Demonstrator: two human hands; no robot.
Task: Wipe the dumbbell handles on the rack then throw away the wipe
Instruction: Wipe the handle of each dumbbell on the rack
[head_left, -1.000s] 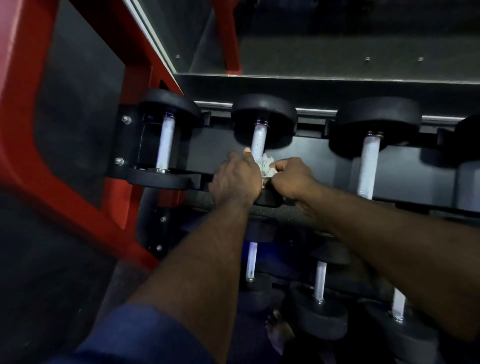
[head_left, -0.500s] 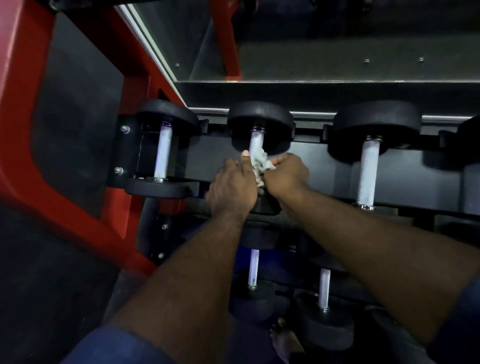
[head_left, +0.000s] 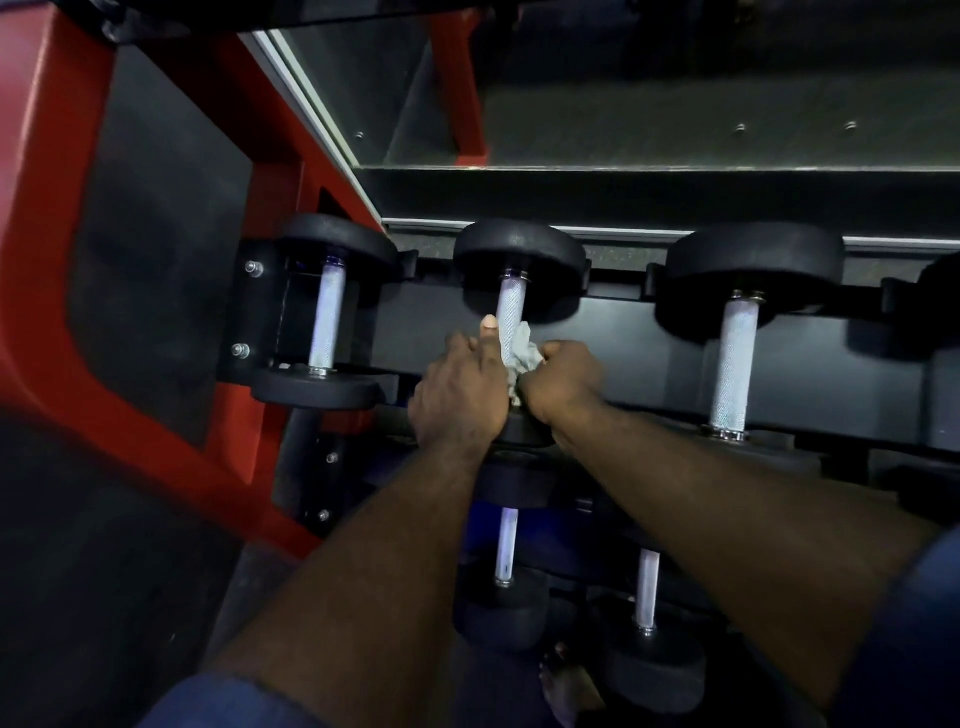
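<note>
Dumbbells (head_left: 735, 358) on black rack (head_left: 623, 332), red frame (head_left: 47, 260)

The crumpled grey wipe (head_left: 521, 354) lies on the knurled steel handle (head_left: 510, 307) of the middle black dumbbell (head_left: 519, 252), between my left hand (head_left: 460, 391) and right hand (head_left: 565, 378).

A black dumbbell rack (head_left: 649, 358) is seen from above, and a bolted end plate (head_left: 249, 312) is fixed at its left. On the upper tier three dumbbells are laid side by side, well apart, each with a knurled silver handle running front to back between round black heads. The left dumbbell (head_left: 327, 317) is set just beside the end plate. The middle dumbbell (head_left: 511, 306) follows, its near head largely hidden, then the right dumbbell (head_left: 735, 358). A fourth dark head (head_left: 943, 291) is cut off at the right edge. On the dim lower tier a lower left dumbbell (head_left: 505, 551) and a lower right dumbbell (head_left: 648, 587) are laid the same way.
</note>
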